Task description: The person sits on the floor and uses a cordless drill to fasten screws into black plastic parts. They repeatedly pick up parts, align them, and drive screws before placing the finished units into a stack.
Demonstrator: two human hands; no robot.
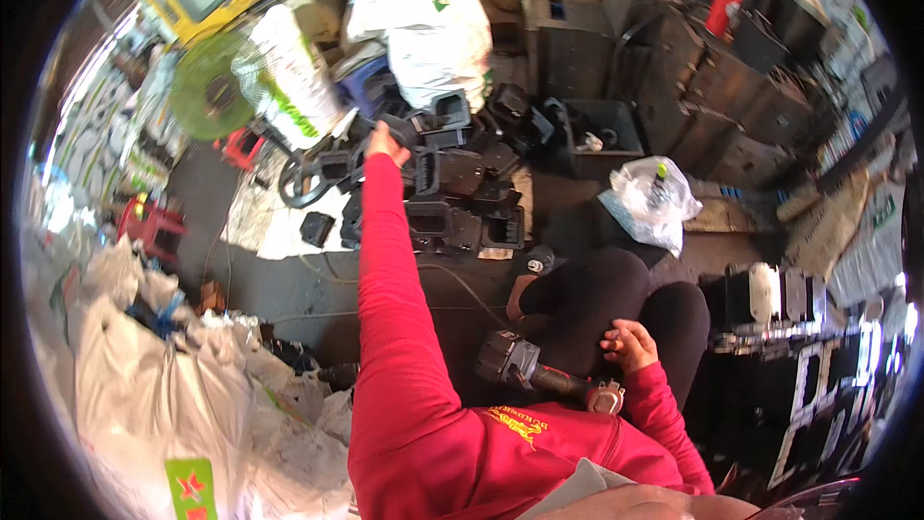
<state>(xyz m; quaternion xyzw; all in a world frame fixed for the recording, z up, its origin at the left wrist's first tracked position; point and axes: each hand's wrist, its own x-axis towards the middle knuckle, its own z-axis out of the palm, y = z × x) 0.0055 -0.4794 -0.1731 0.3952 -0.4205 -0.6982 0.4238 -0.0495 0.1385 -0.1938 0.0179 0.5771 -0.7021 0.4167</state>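
"Cluttered floor (pixel 274 291) all round, and a pale sheet (pixel 255 221) under a heap of black parts (pixel 462 173). Where was the piece nearest the fingers?"

"That black part (pixel 402 129) sat at the heap's upper left side, just right of the fingers of the left hand (pixel 385 146) and touching them. The left arm was stretched out straight to it."

"Which way did its long axis run?"

"I couldn't make that out; it was dark against other dark pieces."

"Were the fingers gripping it?"

"They were bent against its near side, but I couldn't tell whether they had closed on it."

"And the right hand (pixel 630 345)?"

"Well apart from the heap, so the left was clearly nearer. It hung over the lap, fingers loosely curled, with nothing seen in it. One power tool (pixel 510 358) lay near it, slanting from upper left to lower right."

"Now the counts."

"Two hands, one tool. Two white sacks (pixel 423 10) stood beyond the heap, with one green fan (pixel 214 87) left of them. One clear bag (pixel 664 195) sat to the right. One small black block (pixel 318 228) lay at the heap's left edge. The heaped parts overlapped too much for a sure number."
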